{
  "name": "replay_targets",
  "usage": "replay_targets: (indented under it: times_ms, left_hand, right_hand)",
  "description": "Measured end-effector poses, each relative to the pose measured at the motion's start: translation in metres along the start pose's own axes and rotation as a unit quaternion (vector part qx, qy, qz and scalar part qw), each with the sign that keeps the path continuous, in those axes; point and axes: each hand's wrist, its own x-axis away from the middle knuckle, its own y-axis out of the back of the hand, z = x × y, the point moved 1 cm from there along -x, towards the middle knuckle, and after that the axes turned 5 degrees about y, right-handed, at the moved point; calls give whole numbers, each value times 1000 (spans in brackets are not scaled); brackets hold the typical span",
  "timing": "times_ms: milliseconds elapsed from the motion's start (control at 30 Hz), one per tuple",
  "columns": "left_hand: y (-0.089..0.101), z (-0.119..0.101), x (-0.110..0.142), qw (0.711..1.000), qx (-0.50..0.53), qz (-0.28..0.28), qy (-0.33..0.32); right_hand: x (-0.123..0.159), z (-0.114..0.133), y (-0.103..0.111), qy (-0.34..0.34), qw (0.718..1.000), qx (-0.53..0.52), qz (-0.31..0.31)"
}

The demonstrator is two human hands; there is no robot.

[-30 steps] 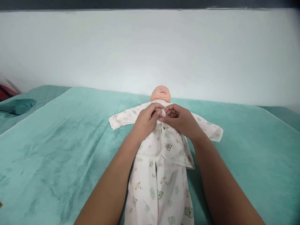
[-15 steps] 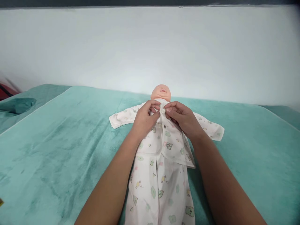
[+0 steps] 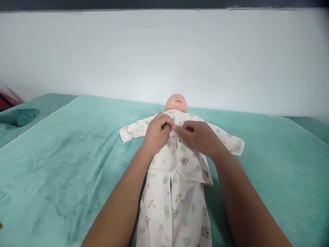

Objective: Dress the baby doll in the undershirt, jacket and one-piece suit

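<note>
Hiding part of the shirt [image 3: 183,156], left hand [image 3: 156,133] meets right hand [image 3: 204,138].

One teal sheet [image 3: 77,154] carried one doll [image 3: 176,102], located near the far edge. The doll wore two garments: one printed jacket [image 3: 189,161] with two sleeves [image 3: 136,127], one directed toward each side edge, and one pair of printed trousers [image 3: 185,209], extending toward the near edge. Two hands were at the jacket front: one left hand [image 3: 158,133] and one right hand [image 3: 204,138]. One red object [image 3: 5,102] stood beyond the far left corner; one small yellow object [image 3: 1,225] showed toward the near left corner
</note>
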Motion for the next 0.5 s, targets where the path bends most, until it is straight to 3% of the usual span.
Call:
replay_targets:
  times_ms: [100,233,367,500]
  left_hand:
    - [6,-3,1,999,6,40,19]
    - [23,-12,3,987,-10,141,72]
    - [34,-20,5,965,-36,249,76]
    - [35,-23,6,953,-54,290,61]
  right_hand:
    - [15,18,3,-6,991,126,52]
    - [30,30,-2,-12,973,222,55]
    - [38,27,-9,-3,970,241,38]
    - [44,23,-11,5,973,227,42]
